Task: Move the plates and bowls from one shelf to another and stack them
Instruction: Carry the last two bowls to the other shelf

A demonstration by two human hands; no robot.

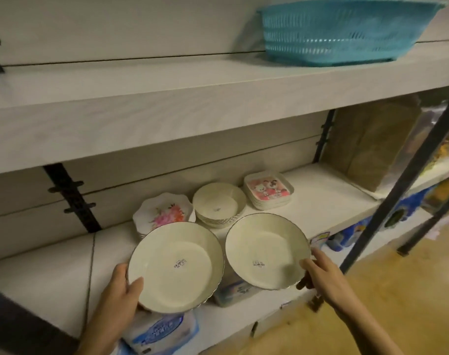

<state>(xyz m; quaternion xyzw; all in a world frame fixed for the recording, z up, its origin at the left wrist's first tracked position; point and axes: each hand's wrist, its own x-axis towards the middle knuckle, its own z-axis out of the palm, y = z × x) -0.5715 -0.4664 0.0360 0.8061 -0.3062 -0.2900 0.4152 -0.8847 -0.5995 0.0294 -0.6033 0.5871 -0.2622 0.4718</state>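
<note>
I hold two cream deep plates with dark rims and barcode stickers in front of the lower shelf. My left hand grips the left plate at its lower left edge. My right hand grips the right plate at its right edge. Behind them on the shelf stand a stack of flower-printed scalloped plates, a stack of cream bowls and a stack of square cartoon-printed plates.
The upper shelf carries a blue plastic basket at the right. A brown paper bag stands at the right end of the lower shelf. Blue-white packages sit below. A dark metal post slants at the right.
</note>
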